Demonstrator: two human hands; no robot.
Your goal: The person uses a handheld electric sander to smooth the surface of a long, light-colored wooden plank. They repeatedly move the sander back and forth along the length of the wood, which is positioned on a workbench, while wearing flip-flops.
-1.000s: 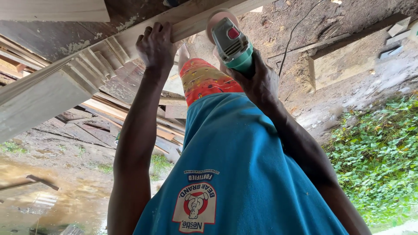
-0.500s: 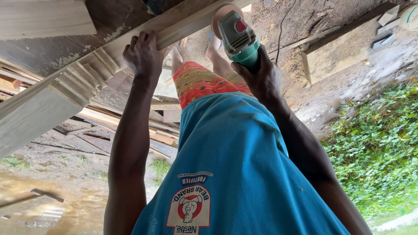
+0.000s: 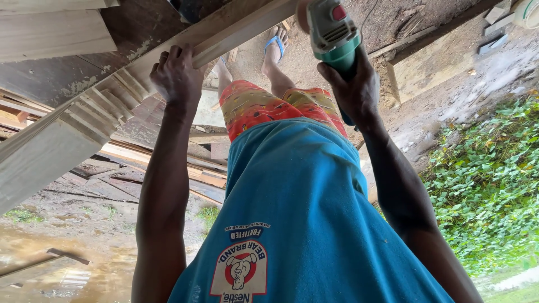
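1. two hands: left hand (image 3: pixel 177 76), right hand (image 3: pixel 353 90).
2. one green power grinder (image 3: pixel 332 33), held in the right hand.
3. one long moulded wooden plank (image 3: pixel 112 106), under the left hand.
4. one blue sandal (image 3: pixel 275 42) in view, on one foot.
5. one blue shirt (image 3: pixel 303 219), one pair of orange patterned shorts (image 3: pixel 264 106).
6. one patch of green leafy plants (image 3: pixel 488 174).
7. stacked boards (image 3: pixel 151 163) behind: count can't be told.

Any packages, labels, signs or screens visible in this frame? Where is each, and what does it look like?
Printed logo: on the blue shirt, bottom centre; red-and-white round emblem with lettering around it.
Red patch: on the green power tool in the right hand; small, too blurred to tell more.
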